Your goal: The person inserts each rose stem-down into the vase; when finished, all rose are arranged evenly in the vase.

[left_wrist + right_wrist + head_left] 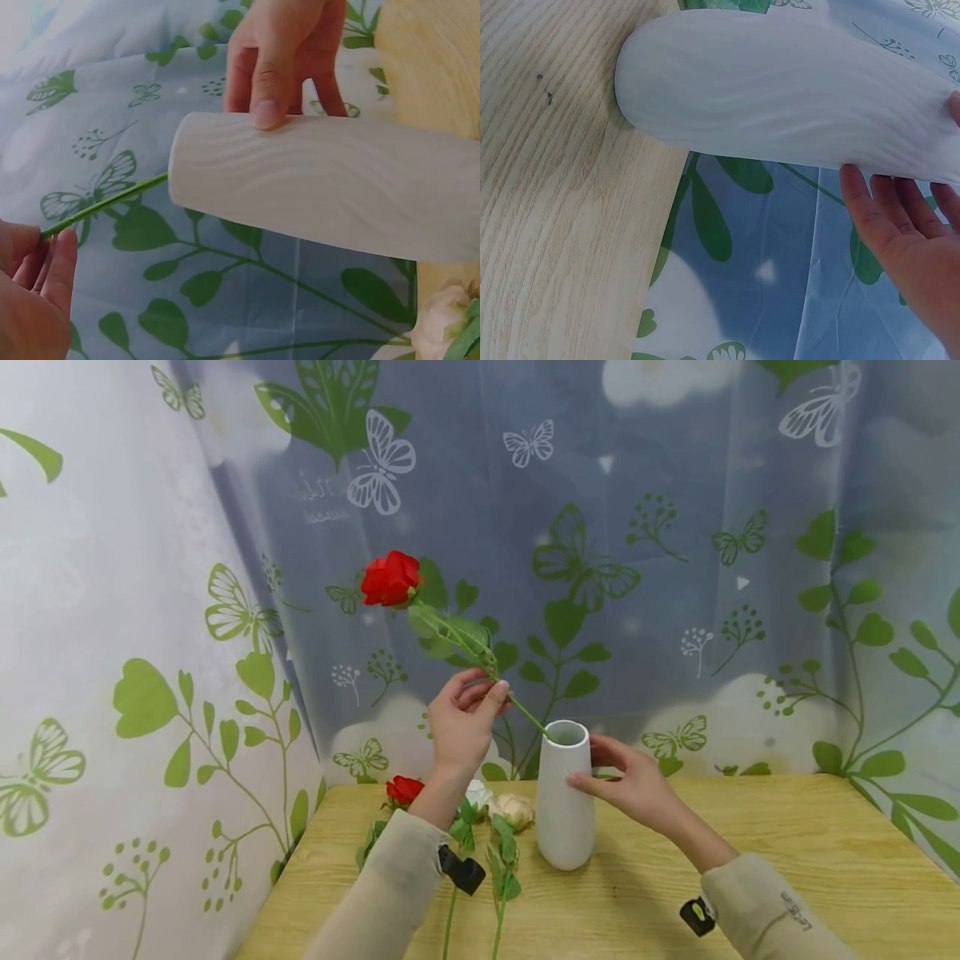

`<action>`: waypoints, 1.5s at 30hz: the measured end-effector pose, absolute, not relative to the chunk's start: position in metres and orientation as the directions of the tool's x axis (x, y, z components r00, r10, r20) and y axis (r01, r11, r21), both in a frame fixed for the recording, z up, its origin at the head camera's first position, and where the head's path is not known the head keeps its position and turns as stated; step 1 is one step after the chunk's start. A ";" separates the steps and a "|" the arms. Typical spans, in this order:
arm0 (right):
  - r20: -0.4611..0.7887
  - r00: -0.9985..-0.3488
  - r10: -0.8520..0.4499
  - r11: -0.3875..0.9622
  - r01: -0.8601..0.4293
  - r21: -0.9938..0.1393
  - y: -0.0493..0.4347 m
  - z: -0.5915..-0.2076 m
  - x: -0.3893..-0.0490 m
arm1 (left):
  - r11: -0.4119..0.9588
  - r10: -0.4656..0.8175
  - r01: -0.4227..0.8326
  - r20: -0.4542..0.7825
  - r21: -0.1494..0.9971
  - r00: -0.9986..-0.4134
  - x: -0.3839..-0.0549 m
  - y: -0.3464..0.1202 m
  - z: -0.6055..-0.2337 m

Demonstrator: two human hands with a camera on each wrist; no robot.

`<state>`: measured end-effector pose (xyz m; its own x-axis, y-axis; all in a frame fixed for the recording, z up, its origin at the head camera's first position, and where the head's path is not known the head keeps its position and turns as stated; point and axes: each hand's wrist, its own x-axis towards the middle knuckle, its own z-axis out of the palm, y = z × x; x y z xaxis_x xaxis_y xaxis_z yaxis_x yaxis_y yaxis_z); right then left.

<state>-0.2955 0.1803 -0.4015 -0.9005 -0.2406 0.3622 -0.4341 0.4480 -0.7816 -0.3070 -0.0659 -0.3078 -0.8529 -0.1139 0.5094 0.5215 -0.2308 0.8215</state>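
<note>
The left hand (467,718) pinches the green stem of a red rose (391,578), which slants up and left with its leaves. The lower end of this stem (112,202) reaches into the mouth of a white vase (564,810). Upright on the table, the vase has a wavy, ridged surface. Near its top, the right hand (633,781) holds it from the right side, thumb on the front and fingers behind. In the right wrist view, fingertips (850,176) touch the vase wall.
Left of the vase on the wooden table (750,860) lie another red rose (405,790), a white flower (477,795) and a cream rose (512,810), partly behind the left arm. A curtain (675,635) printed with leaves and butterflies hangs behind.
</note>
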 end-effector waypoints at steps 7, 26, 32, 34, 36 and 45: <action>0.358 -0.904 -0.234 0.451 -0.427 -0.784 0.180 -0.401 -0.294 | -0.103 -0.047 0.535 0.533 0.839 -0.845 -0.307 -0.052 -0.317; 0.358 -0.905 -0.230 0.446 -0.426 -0.787 0.180 -0.402 -0.297 | 0.107 -0.022 0.513 0.518 0.851 -0.855 -0.306 -0.041 -0.335; 0.355 -0.905 -0.233 0.444 -0.424 -0.789 0.180 -0.404 -0.298 | 0.127 0.001 0.526 0.530 0.841 -0.848 -0.305 -0.042 -0.337; 0.357 -0.904 -0.235 0.443 -0.427 -0.789 0.180 -0.405 -0.298 | 0.126 0.009 0.524 0.527 0.842 -0.850 -0.305 -0.043 -0.337; 0.360 -0.903 -0.235 0.440 -0.429 -0.789 0.180 -0.405 -0.298 | 0.122 0.015 0.519 0.521 0.846 -0.853 -0.305 -0.044 -0.338; 0.357 -0.904 -0.237 0.445 -0.427 -0.787 0.180 -0.405 -0.297 | 0.148 0.045 0.500 0.499 0.853 -0.865 -0.305 -0.045 -0.334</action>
<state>-0.2972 0.1805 -0.4052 -0.9036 -0.2372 0.3566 -0.4274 0.4446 -0.7872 -0.3049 -0.0450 -0.3342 -0.8653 0.0452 0.4992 0.5000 0.1485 0.8532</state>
